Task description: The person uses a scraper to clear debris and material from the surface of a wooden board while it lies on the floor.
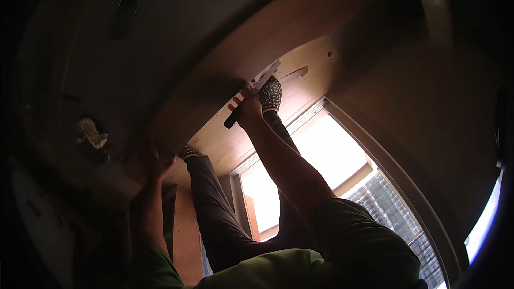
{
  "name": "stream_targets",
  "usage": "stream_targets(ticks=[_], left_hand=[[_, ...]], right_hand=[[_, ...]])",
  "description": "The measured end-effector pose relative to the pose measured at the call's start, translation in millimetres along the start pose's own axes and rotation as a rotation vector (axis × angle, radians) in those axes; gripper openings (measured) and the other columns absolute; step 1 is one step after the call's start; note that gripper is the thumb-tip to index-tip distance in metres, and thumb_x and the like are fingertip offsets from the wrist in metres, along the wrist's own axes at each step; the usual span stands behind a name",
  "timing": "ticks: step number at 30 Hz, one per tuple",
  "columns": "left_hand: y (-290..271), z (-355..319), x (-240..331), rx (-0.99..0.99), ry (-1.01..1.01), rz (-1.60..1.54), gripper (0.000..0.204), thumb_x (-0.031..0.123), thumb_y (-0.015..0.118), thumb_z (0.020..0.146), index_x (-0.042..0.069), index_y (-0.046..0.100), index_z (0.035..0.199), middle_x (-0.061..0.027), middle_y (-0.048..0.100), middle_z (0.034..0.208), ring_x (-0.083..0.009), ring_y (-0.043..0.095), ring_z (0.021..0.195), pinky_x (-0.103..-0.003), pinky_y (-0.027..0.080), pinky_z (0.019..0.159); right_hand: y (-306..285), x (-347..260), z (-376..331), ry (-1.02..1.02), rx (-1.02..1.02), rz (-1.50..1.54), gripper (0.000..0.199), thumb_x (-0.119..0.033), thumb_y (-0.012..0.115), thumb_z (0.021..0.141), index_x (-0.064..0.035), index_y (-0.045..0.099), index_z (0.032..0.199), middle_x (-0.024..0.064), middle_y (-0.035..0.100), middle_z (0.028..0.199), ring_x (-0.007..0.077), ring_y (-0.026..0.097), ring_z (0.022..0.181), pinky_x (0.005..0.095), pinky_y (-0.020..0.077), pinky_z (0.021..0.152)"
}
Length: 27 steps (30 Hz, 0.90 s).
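Observation:
My right hand (249, 108) is closed around the black handle (232, 120) of a tool with a long, flat, pale blade (266, 76). The blade points up and away beside the long edge of a wide brown wooden panel (235, 56); whether it touches the edge cannot be made out. Down at the panel's near left end is my left hand (154, 163), in deep shade. Its thumb stands apart, and the dim fingers seem to lie flat against the wood.
My patterned shoes (270, 94) stand on a light wooden floor (316, 64), close to the panel. A dark rectangular object (127, 14) lies at the upper left, and a crumpled pale piece (92, 132) at the left. Bright window panes (326, 142) are behind my legs.

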<state>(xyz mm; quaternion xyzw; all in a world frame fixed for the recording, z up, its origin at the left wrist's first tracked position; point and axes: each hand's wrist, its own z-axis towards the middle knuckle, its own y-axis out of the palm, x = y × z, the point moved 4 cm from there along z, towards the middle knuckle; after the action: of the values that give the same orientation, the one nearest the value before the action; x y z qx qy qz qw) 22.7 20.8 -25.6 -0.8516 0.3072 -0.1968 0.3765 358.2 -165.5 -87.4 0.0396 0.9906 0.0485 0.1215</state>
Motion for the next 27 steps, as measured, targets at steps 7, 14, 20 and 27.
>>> stream_targets(ticks=[7, 14, 20, 27], left_hand=[[-43.0, 75.6, 90.2, 0.329, 0.046, 0.054, 0.093, 0.063, 0.058, 0.086, 0.007, 0.026, 0.153, -0.0247, 0.021, 0.157, -0.0434, 0.027, 0.143, -0.056, 0.026, 0.116], [-127.4, 235.6, 261.3, 0.492, 0.233, -0.087, 0.084, 0.058, 0.057, 0.090, 0.004, 0.033, 0.149, -0.0252, 0.026, 0.156, -0.0421, 0.030, 0.142, -0.054, 0.029, 0.114], [-136.3, 307.2, 317.2, 0.699, 0.314, -0.158, 0.088, 0.060, 0.060, 0.086, 0.007, 0.031, 0.150, -0.0238, 0.024, 0.157, -0.0402, 0.025, 0.145, -0.060, 0.021, 0.115], [-146.3, 308.0, 344.6, 0.531, 0.416, -0.104, 0.095, 0.064, 0.063, 0.081, 0.005, 0.033, 0.149, -0.0244, 0.024, 0.156, -0.0395, 0.022, 0.146, -0.063, 0.018, 0.115]], right_hand=[[-49.0, -67.7, -22.6, -0.033, 0.198, 0.006, 0.022, -0.029, 0.061, 0.097, -0.0081, 0.054, 0.093, 0.0039, 0.046, 0.063, 0.0208, 0.054, 0.058, 0.0367, 0.0501, 0.057], [-76.9, -112.1, -48.6, -0.208, 0.120, -0.015, 0.018, -0.023, 0.059, 0.095, -0.0056, 0.053, 0.094, 0.0042, 0.048, 0.068, 0.0184, 0.054, 0.053, 0.0324, 0.0465, 0.049], [-65.8, -157.3, -80.4, -0.286, 0.134, -0.033, 0.018, -0.024, 0.053, 0.099, -0.0070, 0.054, 0.104, 0.0055, 0.051, 0.064, 0.0164, 0.052, 0.051, 0.0304, 0.0454, 0.046], [-72.2, -220.9, -73.4, -0.305, 0.139, -0.069, 0.034, -0.040, 0.048, 0.102, -0.0069, 0.051, 0.112, 0.0064, 0.054, 0.068, 0.0177, 0.053, 0.052, 0.0322, 0.0454, 0.047]])
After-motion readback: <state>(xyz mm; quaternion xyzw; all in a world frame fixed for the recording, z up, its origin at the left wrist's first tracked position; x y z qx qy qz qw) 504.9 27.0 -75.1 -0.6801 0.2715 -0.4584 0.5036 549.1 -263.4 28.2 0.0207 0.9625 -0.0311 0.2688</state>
